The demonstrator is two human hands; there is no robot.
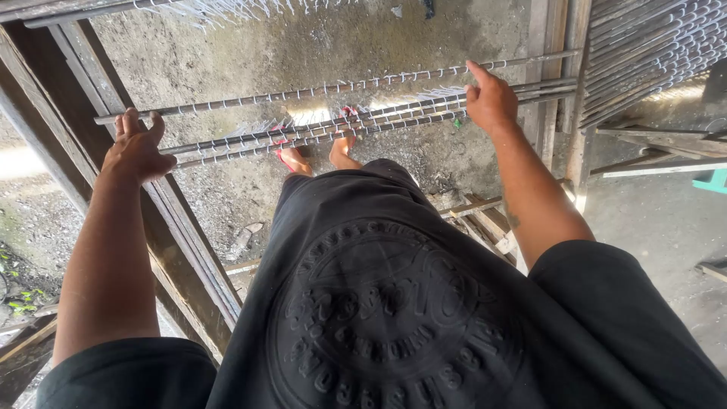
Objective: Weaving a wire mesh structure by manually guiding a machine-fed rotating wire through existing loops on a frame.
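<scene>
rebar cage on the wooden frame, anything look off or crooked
Nothing stands out. The rebar cage lies across the wooden frame, its bars running roughly parallel. The left hand and right hand rest on the upper bar.

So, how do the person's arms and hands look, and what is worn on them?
Both arms are bare from the short black sleeves down. The left hand and right hand wear no gloves, and no rings or watch can be seen. The black shirt carries a round embossed emblem.

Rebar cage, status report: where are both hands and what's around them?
Left hand gripping the top bar of the rebar cage. Right hand resting on the same bar, fingers loose. Wooden trestle beam under the left end; feet in red sandals below.
</scene>
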